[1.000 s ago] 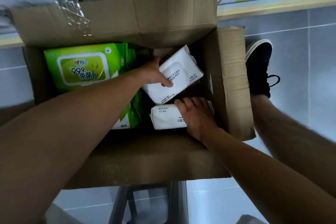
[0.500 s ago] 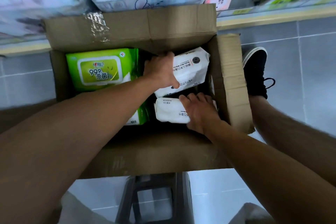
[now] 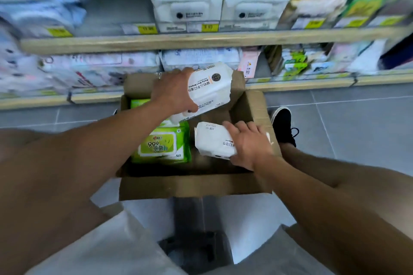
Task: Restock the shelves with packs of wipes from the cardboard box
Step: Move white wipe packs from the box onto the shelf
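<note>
An open cardboard box (image 3: 192, 185) sits on the floor in front of me. My left hand (image 3: 173, 92) grips a white pack of wipes (image 3: 209, 88) and holds it above the box's far side. My right hand (image 3: 249, 145) grips a second white pack (image 3: 212, 140) low inside the box at the right. A green pack of wipes (image 3: 162, 145) lies in the box at the left, with another green pack partly hidden behind my left arm. Stacks of matching white packs (image 3: 185, 0) stand on the upper shelf (image 3: 201, 39).
The lower shelf (image 3: 312, 82) holds assorted packs just beyond the box. My black shoe (image 3: 282, 125) rests on the grey tiled floor right of the box. A dark stool (image 3: 196, 241) stands between my legs, below the box.
My left hand has lifted its white pack up out of the box toward the shelves. My right hand has closed round the second white pack. The view has tilted up, showing the shelves.
</note>
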Tool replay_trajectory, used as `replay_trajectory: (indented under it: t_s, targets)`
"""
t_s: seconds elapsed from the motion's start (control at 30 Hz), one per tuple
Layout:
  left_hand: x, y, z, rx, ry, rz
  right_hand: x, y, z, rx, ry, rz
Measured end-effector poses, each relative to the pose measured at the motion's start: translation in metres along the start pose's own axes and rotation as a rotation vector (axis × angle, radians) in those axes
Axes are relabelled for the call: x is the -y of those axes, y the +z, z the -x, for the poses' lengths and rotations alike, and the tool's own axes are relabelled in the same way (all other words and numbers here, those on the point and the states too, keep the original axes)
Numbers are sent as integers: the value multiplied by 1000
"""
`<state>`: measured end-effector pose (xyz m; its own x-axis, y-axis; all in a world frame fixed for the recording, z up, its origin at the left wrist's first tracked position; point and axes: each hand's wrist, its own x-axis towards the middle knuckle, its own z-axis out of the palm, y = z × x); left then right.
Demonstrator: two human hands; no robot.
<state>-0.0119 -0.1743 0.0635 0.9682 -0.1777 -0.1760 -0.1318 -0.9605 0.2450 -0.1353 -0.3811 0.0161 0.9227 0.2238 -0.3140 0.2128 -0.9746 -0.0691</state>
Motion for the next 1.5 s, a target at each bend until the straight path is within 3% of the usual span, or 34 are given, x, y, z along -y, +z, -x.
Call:
replay_trajectory:
  t_s: [0.27, 0.7, 1.33, 1.5]
  targets:
    - [27, -69, 49, -196, -98, 108, 5, -50, 26, -149, 88, -1]
    - [41, -137, 75, -339, -168, 131, -9, -132, 8, -381, 210, -68]
    - [27, -179, -29, -396, -142, 109, -88, -279, -139, -695, 211, -21]
    - [24, -179, -55, -405, -138, 98, -100, -265, -189, -744, 135, 116]
